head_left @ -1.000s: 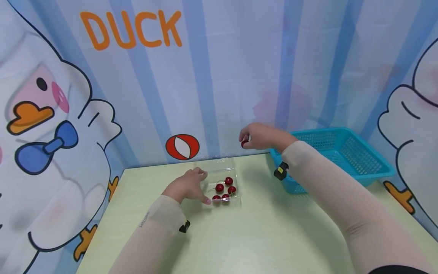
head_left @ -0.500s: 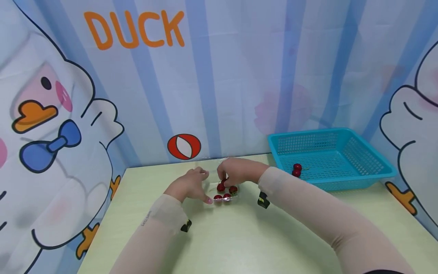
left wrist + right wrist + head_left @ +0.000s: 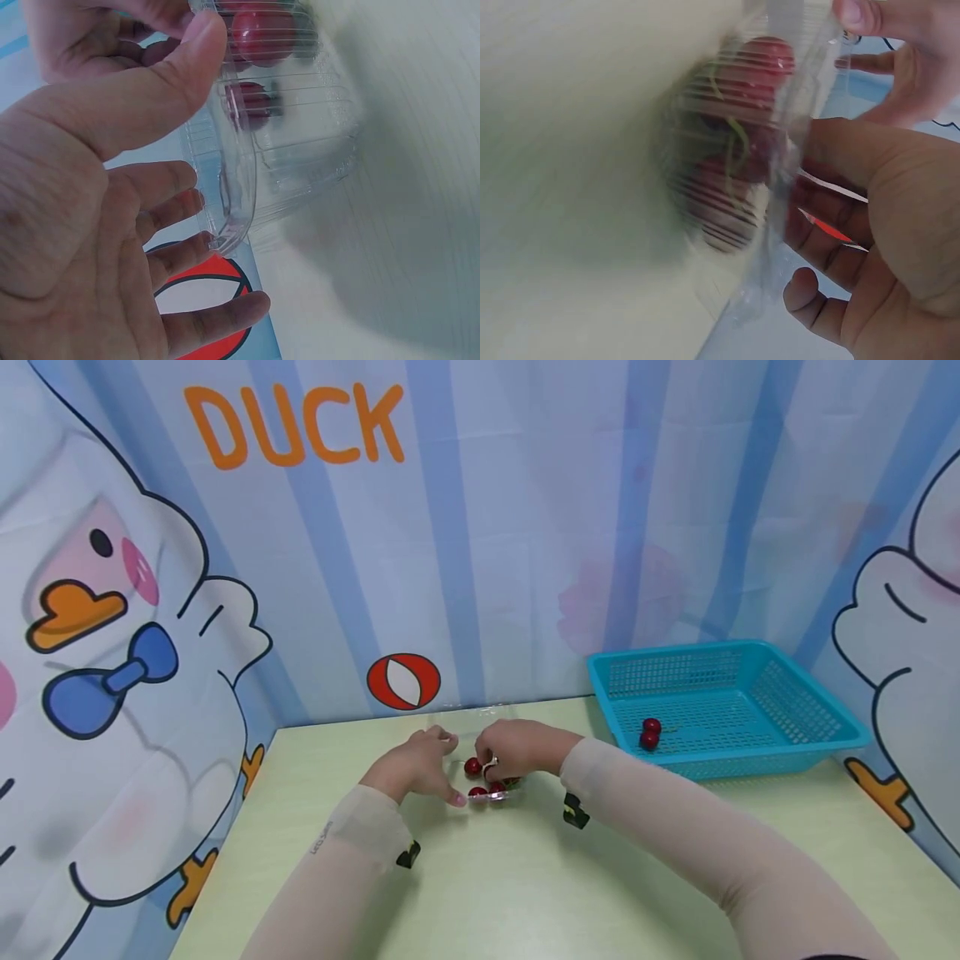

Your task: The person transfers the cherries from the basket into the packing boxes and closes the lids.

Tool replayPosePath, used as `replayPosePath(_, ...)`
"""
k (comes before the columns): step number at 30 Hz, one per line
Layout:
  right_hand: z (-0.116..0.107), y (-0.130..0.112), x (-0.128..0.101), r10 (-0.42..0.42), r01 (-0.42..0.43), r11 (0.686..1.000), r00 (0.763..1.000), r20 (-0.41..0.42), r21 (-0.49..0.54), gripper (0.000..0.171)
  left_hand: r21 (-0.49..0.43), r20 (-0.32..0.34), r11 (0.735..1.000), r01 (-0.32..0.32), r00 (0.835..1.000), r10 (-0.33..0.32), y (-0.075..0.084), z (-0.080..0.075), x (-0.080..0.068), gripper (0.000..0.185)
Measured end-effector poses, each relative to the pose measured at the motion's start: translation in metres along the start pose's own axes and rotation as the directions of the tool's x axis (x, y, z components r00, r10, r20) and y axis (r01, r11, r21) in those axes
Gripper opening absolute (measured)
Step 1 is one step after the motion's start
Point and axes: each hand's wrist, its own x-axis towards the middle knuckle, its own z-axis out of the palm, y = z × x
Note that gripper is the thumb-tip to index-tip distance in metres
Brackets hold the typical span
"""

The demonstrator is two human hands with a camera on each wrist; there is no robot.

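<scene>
Beside my left hand (image 3: 414,766) is a clear plastic box (image 3: 300,161) holding several red cherries (image 3: 477,793). In the left wrist view, my left thumb presses on its rim and the other fingers spread nearly straight along one wall. My right hand (image 3: 523,748) reaches into the box from the right, thumb and fingers bent down among the cherries. One cherry (image 3: 472,767) shows just left of its fingertips. Whether those fingertips pinch a cherry I cannot tell. Green stems (image 3: 739,139) show through the ribbed wall in the right wrist view.
A blue plastic basket (image 3: 750,757) stands at the right back of the pale table (image 3: 480,885). Two cherries (image 3: 651,732) lie in its left part. Behind the table hangs a striped cloth (image 3: 510,527) printed with ducks and a ball.
My right hand has come from the basket's left side down into the box and shifted slightly nearer there. Two cherries now show in the basket. The left hand keeps its place.
</scene>
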Motion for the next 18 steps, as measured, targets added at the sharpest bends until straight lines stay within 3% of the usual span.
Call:
replayPosePath(9, -0.036, 0.002, -0.025, 0.042, -0.042, 0.997, 0.999, -0.003, 0.064, 0.022, -0.020, -0.008, 1.000, 0.017, 1.000, -0.017, 0.000, 0.001, -0.004, 0.110)
replayPosePath(13, -0.062, 0.016, -0.045, 0.120, -0.118, 0.992, 0.991, -0.056, 0.042, 0.024, -0.020, -0.017, 1.000, 0.006, 1.000, -0.006, 0.000, 0.000, -0.003, 0.109)
replayPosePath(18, -0.087, 0.052, -0.071, 0.262, -0.253, 0.963, 0.958, -0.116, 0.088, 0.029, -0.019, -0.016, 1.000, 0.001, 1.000, -0.001, 0.001, 0.001, -0.002, 0.110)
